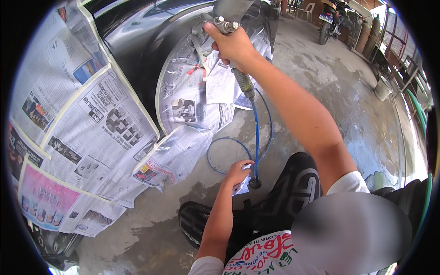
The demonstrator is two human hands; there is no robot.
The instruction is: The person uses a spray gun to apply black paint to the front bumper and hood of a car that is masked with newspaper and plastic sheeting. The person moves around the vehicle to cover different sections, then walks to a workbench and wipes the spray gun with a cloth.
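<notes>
My right hand (234, 46) is wrapped round a paint spray gun (223, 25), raised at the dark car panel (176, 34). A grey cup (231, 9) sits at the gun's top, and its handle end joins a blue air hose (256, 133) that hangs down and loops on the floor. Lower down, in front of my knees, my left hand (238, 173) is closed on a crumpled whitish paper or cloth (242, 185). A small round black piece (255, 183) shows beside that hand, close to the hose. Newspaper under clear plastic (183, 91) covers the wheel area below the gun.
Taped newspaper sheets (98, 114) cover the car body at left. The concrete floor (302, 68) has wet-looking dark patches. Farther off stand a motorcycle (331, 20), a white chair (306, 8) and a pail (383, 88). A green hose (418, 110) runs along the right side.
</notes>
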